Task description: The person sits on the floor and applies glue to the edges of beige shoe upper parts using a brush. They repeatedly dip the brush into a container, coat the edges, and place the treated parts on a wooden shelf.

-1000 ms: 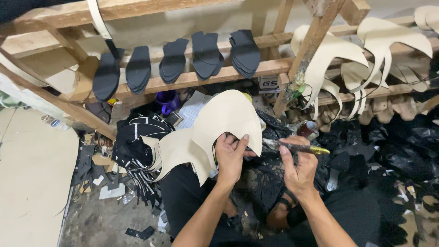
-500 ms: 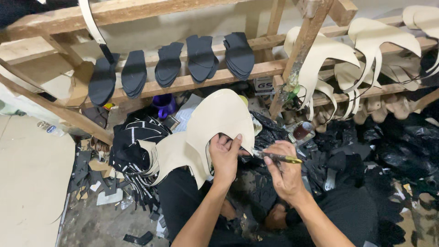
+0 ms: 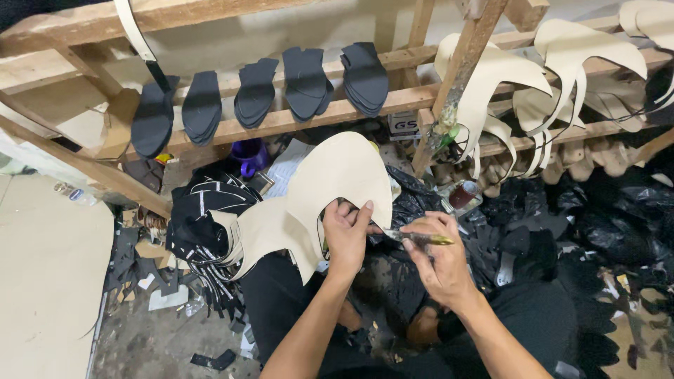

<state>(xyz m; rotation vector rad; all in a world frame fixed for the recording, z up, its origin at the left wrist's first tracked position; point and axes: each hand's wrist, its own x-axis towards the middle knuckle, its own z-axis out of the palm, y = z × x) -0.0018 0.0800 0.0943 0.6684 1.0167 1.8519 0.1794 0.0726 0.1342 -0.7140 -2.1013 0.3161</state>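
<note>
- While we sit low at the bench, our left hand [image 3: 345,235] is closed on the cream upper piece [image 3: 330,193], fingers curled over its inner cut-out edge, thumb behind, so we can't see the thumb side.
- Our right hand [image 3: 439,263] is closed in a pen-type pinch on a thin yellow-tipped tool [image 3: 420,238]; tool lies roughly level, tip pointing left toward the cut-out edge, just beside the left fingers. Touching the piece or not: can't tell.
- Cream piece sits mid-view, held up over our lap in front of the black plastic bags [image 3: 562,231], its lower wing lying against a stack of black-and-white strappy pieces [image 3: 203,210] to the left.
- Handling, our guess: thin sheet, light, bendy but holds its curve, prob. creases if folded hard. Surface looks smooth, so may slip under a loose pinch.
- Best hold, we'd say: at the inner edge close to the worked spot, as now, since the far wings will flop.
- Around: wooden rack [image 3: 295,116] w/ dark sole-shaped pieces [image 3: 305,77] draped on it, more cream uppers [image 3: 491,77] hung at right, scraps on the floor [image 3: 140,337].
</note>
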